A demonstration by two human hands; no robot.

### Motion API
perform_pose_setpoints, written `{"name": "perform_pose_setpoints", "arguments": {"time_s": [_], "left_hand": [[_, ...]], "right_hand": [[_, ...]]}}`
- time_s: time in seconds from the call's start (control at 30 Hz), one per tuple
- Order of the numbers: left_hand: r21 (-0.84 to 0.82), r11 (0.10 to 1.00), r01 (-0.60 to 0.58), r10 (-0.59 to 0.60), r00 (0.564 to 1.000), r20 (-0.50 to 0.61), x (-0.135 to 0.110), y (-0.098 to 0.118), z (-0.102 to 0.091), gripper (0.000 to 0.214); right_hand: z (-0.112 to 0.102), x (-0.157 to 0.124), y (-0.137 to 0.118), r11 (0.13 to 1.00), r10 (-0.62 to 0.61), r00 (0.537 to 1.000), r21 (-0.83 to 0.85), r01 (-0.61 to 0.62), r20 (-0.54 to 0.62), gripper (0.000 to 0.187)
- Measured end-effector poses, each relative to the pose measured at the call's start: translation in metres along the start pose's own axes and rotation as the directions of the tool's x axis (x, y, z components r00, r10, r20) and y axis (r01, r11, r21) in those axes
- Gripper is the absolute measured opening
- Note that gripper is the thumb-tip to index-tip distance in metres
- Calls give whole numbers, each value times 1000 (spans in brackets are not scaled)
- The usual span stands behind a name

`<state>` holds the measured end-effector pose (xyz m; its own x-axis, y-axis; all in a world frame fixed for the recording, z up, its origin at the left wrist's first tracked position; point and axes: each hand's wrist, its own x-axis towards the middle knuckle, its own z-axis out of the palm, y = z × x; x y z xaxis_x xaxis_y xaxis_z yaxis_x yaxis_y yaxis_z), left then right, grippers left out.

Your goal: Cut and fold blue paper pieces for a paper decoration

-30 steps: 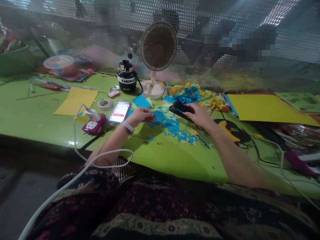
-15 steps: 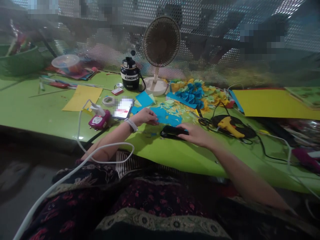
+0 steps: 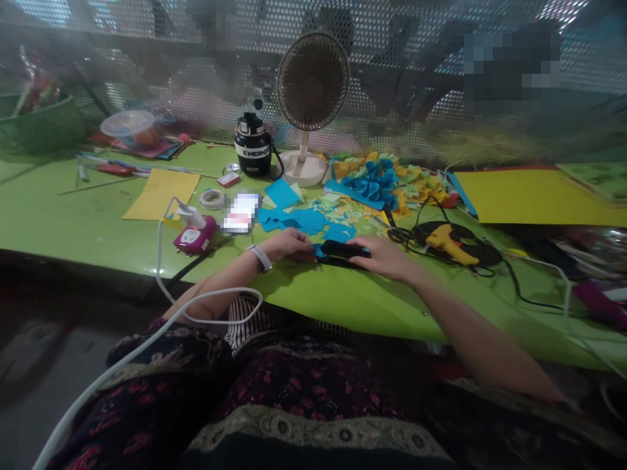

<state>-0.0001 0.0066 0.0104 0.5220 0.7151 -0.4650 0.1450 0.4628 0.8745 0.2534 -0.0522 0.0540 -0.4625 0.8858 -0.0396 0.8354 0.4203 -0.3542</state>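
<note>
The right fingers (image 3: 367, 247) are lying together over the near end of the stapler (image 3: 343, 249), which is black and is lying lengthwise between the two hands, and the right hand (image 3: 385, 258) is closing on it from the right side. The left fingers (image 3: 304, 248) are also together, with their tips just beside the stapler's other end and touching the blue paper scraps (image 3: 294, 220); whether they are pinching anything, I cannot tell. The left hand (image 3: 287, 245) is resting low on the desk (image 3: 392, 307), with a white watch band (image 3: 260, 258) circling its wrist. The scraps are spreading from under the stapler toward the back of the desk, mixed with small yellow cuttings (image 3: 347, 219). Beyond them, blue paper flowers (image 3: 372, 181) are sitting by a fan (image 3: 313, 81) and a black flask (image 3: 252, 147). To the left, a phone (image 3: 240, 212) with a pixelated screen, a tape roll (image 3: 212, 198), a pink plug (image 3: 194, 235) with its white cable (image 3: 161, 287), and a yellow sheet (image 3: 159, 192) are lying on the desk. To the right, a yellow glue gun (image 3: 450, 243) is sitting on its coiled cord, near a larger yellow sheet (image 3: 529, 196).
</note>
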Motion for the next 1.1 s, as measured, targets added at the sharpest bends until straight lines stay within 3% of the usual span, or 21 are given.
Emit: {"name": "perform_pose_setpoints", "arguments": {"time_s": [0.1,0.2,0.3,0.37,0.5,0.6,0.87,1.1], "left_hand": [[-12,1000,-9,9,1000,21,2,-3,1,15],[-14,1000,-28,28,1000,15,3,-4,1,18],[-3,1000,-27,27,1000,11,4,-4,1,18],[2,999,-32,32,999,4,3,-2,1,19],[7,1000,-25,25,999,-32,-2,2,5,20],[1,1000,-12,12,998,-59,-4,4,7,20],[-13,999,-29,29,1000,-1,0,1,2,21],[39,999,-18,20,999,-37,-4,3,5,19]], "right_hand": [[-3,2,-2,1000,6,1000,20,-5,-6,34],[-6,12,-7,993,51,992,108,-38,-119,44],[-7,36,-14,975,133,956,205,-80,-260,43],[-3,57,-21,971,155,943,219,-91,-295,42],[14,94,-33,988,147,940,83,-128,-306,44],[29,107,-38,984,171,949,-7,-179,-263,46],[42,112,-33,975,185,952,-76,-209,-244,47],[45,114,-30,972,198,949,-77,-223,-247,38]]}}
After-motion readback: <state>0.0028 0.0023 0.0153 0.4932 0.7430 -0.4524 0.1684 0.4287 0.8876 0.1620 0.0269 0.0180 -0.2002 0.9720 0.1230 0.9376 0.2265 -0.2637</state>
